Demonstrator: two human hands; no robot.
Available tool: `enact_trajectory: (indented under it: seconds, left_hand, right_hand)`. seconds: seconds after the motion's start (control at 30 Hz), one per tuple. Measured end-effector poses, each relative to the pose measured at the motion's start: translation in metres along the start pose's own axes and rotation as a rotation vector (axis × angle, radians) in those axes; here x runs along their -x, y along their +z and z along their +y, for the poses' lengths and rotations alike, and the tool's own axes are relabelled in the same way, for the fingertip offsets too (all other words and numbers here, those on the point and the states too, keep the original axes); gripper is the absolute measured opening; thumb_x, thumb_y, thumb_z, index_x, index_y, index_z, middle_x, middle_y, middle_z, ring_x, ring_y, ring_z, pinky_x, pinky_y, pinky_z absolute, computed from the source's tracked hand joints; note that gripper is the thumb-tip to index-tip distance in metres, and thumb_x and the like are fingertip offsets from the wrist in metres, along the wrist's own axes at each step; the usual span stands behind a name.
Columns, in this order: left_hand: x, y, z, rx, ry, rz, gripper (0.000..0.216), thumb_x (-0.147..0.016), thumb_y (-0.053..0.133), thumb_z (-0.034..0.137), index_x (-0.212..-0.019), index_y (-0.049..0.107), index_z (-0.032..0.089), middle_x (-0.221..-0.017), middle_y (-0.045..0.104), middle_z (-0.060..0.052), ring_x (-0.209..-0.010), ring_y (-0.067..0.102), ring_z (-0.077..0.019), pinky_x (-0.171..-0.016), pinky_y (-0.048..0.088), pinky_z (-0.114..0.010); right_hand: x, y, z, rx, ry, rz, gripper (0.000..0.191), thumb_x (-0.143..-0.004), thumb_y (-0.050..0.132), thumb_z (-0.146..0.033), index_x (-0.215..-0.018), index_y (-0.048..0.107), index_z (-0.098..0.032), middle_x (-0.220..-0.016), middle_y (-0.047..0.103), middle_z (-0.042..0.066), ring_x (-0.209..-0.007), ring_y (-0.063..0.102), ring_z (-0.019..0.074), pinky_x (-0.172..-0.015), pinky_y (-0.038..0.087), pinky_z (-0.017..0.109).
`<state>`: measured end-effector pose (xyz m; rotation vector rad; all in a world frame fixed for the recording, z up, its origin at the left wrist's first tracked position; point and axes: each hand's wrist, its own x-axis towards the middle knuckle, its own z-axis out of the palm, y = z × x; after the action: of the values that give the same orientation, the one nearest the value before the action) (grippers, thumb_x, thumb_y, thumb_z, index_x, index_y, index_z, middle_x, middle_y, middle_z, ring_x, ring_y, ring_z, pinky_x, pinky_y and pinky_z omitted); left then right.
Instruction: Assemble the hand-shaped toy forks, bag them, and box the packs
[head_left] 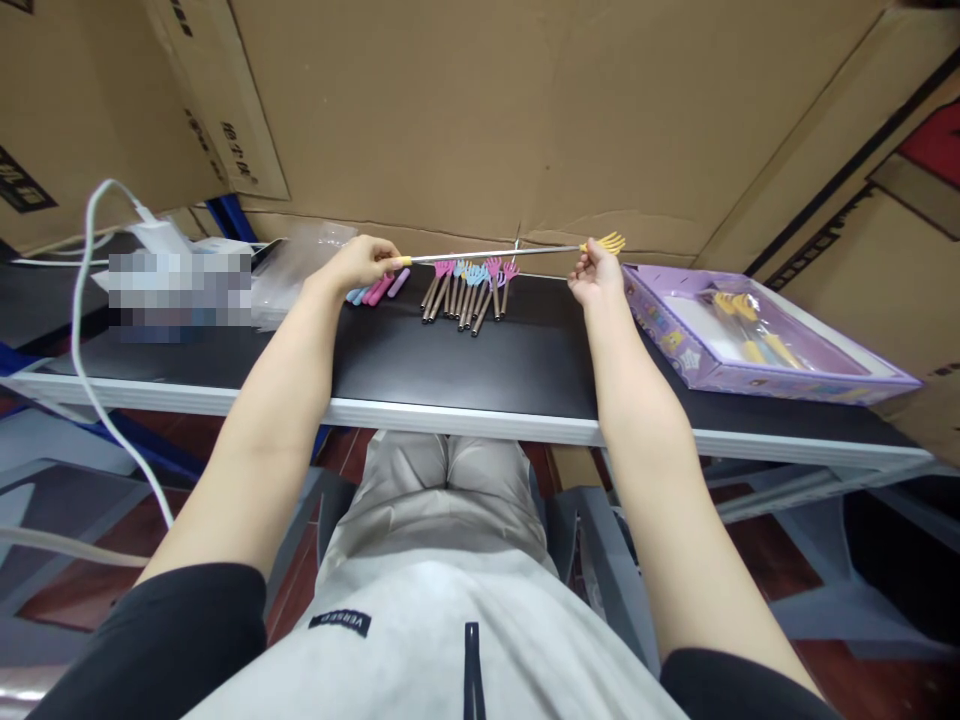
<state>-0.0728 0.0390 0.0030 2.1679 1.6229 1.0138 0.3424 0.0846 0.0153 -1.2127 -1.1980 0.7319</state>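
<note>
A telescopic back scratcher (495,253) with a thin metal rod is stretched out level above the table between my two hands. My left hand (360,262) grips its yellow handle end. Fingers of my right hand (598,272) pinch it just below the yellow claw-shaped head. Beneath the rod lie several back scratcher heads (469,290) with pink, blue and purple claws on short metal tubes. Close to my left hand rest several pink, blue and purple handles (381,290), partly covered by that hand.
At the right, a purple box (780,375) holds yellow back scratchers (750,325) in clear wrapping. Clear plastic bags (296,270) lie at the left, near a white cable (82,290) and a blurred-out patch. Cardboard (555,130) walls the back of the black table (465,375).
</note>
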Motion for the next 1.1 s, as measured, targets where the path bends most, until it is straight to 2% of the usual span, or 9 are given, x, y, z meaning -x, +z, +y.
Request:
enact_trajectory:
  seconds: [0.13,0.2,0.3,0.4,0.47,0.57,0.67,0.9,1.1]
  left_hand:
    - [0.001,0.000,-0.003,0.017,0.030,0.022,0.020,-0.090,0.074,0.038,-0.080,0.070,0.021,-0.064,0.061,-0.003,-0.072,0.055,-0.0214,-0.072,0.043,-0.033]
    - [0.002,0.000,-0.002,0.017,0.035,0.030,0.019,-0.090,0.074,0.037,-0.080,0.071,0.021,-0.062,0.060,-0.002,-0.072,0.055,-0.0213,-0.073,0.042,-0.033]
    - [0.005,0.006,0.007,0.010,0.053,0.042,0.017,-0.091,0.073,0.035,-0.080,0.071,0.022,-0.062,0.060,-0.003,-0.076,0.057,-0.0225,-0.078,0.045,-0.035]
    - [0.008,0.018,0.031,-0.023,0.084,0.050,0.017,-0.095,0.068,0.034,-0.084,0.072,0.021,-0.069,0.064,-0.005,-0.088,0.063,-0.0254,-0.089,0.048,-0.038]
    - [0.009,0.030,0.050,-0.052,0.099,0.054,0.017,-0.097,0.066,0.034,-0.089,0.073,0.021,-0.076,0.067,-0.006,-0.095,0.064,-0.0270,-0.093,0.048,-0.039]
    - [0.009,0.046,0.072,-0.076,0.152,0.065,0.020,-0.100,0.063,0.036,-0.095,0.075,0.020,-0.085,0.072,-0.008,-0.100,0.064,-0.0281,-0.095,0.047,-0.040]
    - [0.010,0.056,0.081,-0.104,0.178,0.071,0.022,-0.102,0.060,0.034,-0.098,0.075,0.019,-0.092,0.075,-0.010,-0.101,0.065,-0.0287,-0.096,0.047,-0.041]
    - [0.011,0.057,0.073,-0.138,0.182,0.069,0.022,-0.104,0.058,0.035,-0.103,0.074,0.019,-0.096,0.076,-0.010,-0.100,0.066,-0.0288,-0.099,0.046,-0.043]
    - [0.010,0.058,0.069,-0.127,0.211,0.084,0.022,-0.105,0.059,0.036,-0.104,0.074,0.019,-0.094,0.075,-0.009,-0.099,0.065,-0.0280,-0.098,0.046,-0.042]
  right_hand:
    - [-0.011,-0.005,0.009,0.068,-0.035,-0.062,0.053,-0.093,0.064,-0.076,-0.082,0.061,-0.025,-0.102,0.072,0.012,-0.114,0.070,0.0359,-0.099,0.054,0.063]
    - [-0.015,-0.006,0.010,0.013,-0.014,-0.058,0.052,-0.096,0.063,-0.074,-0.085,0.064,-0.024,-0.101,0.072,0.011,-0.108,0.069,0.0327,-0.097,0.054,0.059]
    - [-0.009,0.002,0.006,-0.132,0.080,-0.025,0.044,-0.101,0.066,-0.064,-0.084,0.061,-0.024,-0.089,0.066,0.005,-0.092,0.066,0.0241,-0.088,0.054,0.047]
    - [0.011,0.030,-0.005,-0.311,0.171,-0.001,0.044,-0.104,0.070,-0.057,-0.080,0.054,-0.023,-0.073,0.053,-0.002,-0.072,0.054,0.0148,-0.072,0.046,0.033]
    - [0.030,0.057,-0.011,-0.435,0.206,-0.001,0.045,-0.103,0.073,-0.055,-0.080,0.053,-0.023,-0.068,0.047,-0.005,-0.065,0.047,0.0114,-0.066,0.040,0.028]
    - [0.056,0.093,-0.018,-0.463,0.215,-0.067,0.046,-0.100,0.077,-0.058,-0.081,0.054,-0.022,-0.067,0.045,-0.006,-0.065,0.049,0.0104,-0.063,0.037,0.027]
    - [0.073,0.113,-0.020,-0.483,0.216,-0.127,0.049,-0.096,0.081,-0.063,-0.084,0.057,-0.022,-0.067,0.047,-0.005,-0.066,0.053,0.0110,-0.061,0.037,0.026]
    - [0.085,0.113,-0.018,-0.497,0.219,-0.143,0.051,-0.094,0.080,-0.068,-0.090,0.061,-0.022,-0.069,0.053,-0.004,-0.067,0.058,0.0112,-0.059,0.040,0.025]
    - [0.085,0.112,-0.021,-0.430,0.202,-0.156,0.051,-0.091,0.084,-0.066,-0.088,0.060,-0.021,-0.070,0.052,-0.004,-0.072,0.061,0.0134,-0.065,0.044,0.027]
